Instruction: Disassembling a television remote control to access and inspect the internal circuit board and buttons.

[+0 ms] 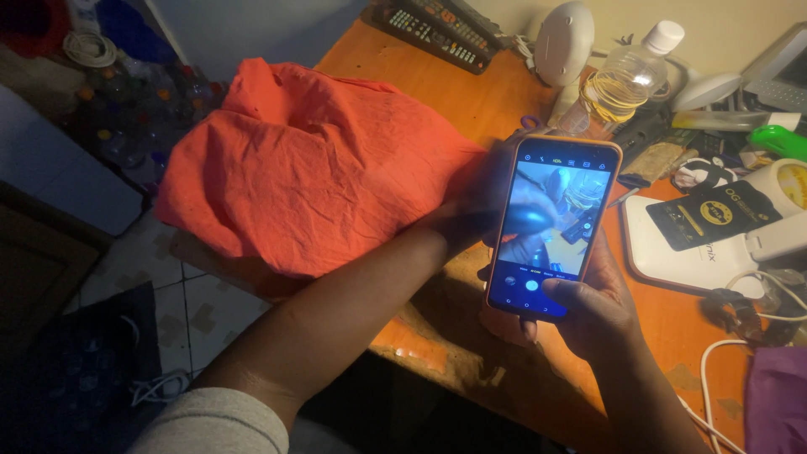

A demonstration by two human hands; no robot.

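while gripped upright in right hand [601, 307] over orange table [471, 101], phone [551, 227] with camera screen lit, thumb on lower edge; left hand [483, 202] blurred behind phone beside orange cloth [311, 168], grip cannot tell; plastic bottle [626, 80] and remotes [441, 29] further back on table

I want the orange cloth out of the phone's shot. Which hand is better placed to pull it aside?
Probably the left hand: it lies beside the orange cloth, mostly hidden behind the phone, and seems empty. The right hand is gripping the phone.
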